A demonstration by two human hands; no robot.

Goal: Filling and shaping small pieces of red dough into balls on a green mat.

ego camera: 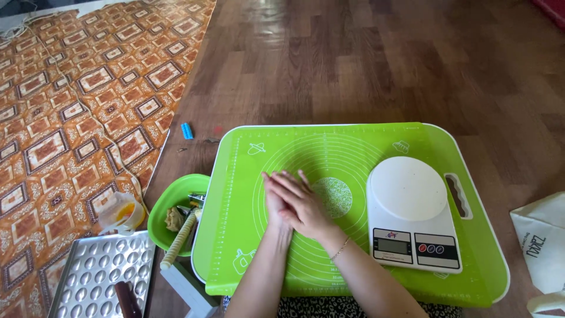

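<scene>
My left hand (272, 203) and my right hand (303, 206) are pressed flat together, palm to palm, the right lying over the left. They hover over the left half of a bright green silicone mat (353, 147) printed with white circles. What lies between the palms is hidden. A thin bracelet sits on my right wrist. A pale patterned round patch (336, 197) on the mat lies just right of my fingers. A white kitchen scale (412, 212) stands on the mat's right side.
The mat rests on a white tray (478, 194) on a wooden floor. To the left are a green bowl (168, 197) with a dough lump (174, 219) and ribbed roller (179, 240), a plastic cup (120, 212), a dimpled metal mould tray (97, 277) and a patterned carpet (70, 88). At the right edge lies a white bag (544, 241).
</scene>
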